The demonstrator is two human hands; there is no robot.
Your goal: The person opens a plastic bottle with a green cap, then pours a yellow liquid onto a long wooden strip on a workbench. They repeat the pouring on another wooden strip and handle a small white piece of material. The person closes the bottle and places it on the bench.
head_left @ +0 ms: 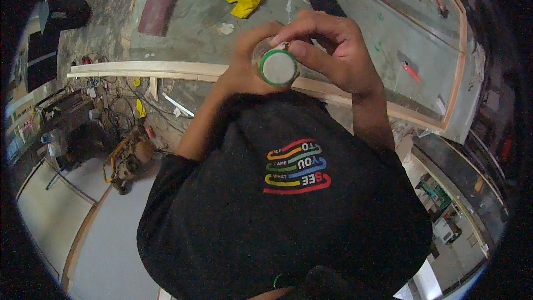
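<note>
Close in front of my chest is a clear, round container [257, 54] with a white disc-shaped top [278, 68] ringed in green. My left hand [240, 72] is wrapped round the container's side. The thumb and forefinger of my right hand [341, 55] press together at the far edge of the top. A small whitish and brown bit [283, 45] shows beside those fingertips; I cannot make out what it is. The container's lower part is hidden by its top and my left hand.
Ahead lies a worn grey-green surface [205, 14] edged by a pale wooden strip [161, 69]. On it are a crumpled yellow cloth or glove [244, 0], a maroon board [162, 0] and a red tool [411, 72]. Cables and a machine [130, 161] sit lower left.
</note>
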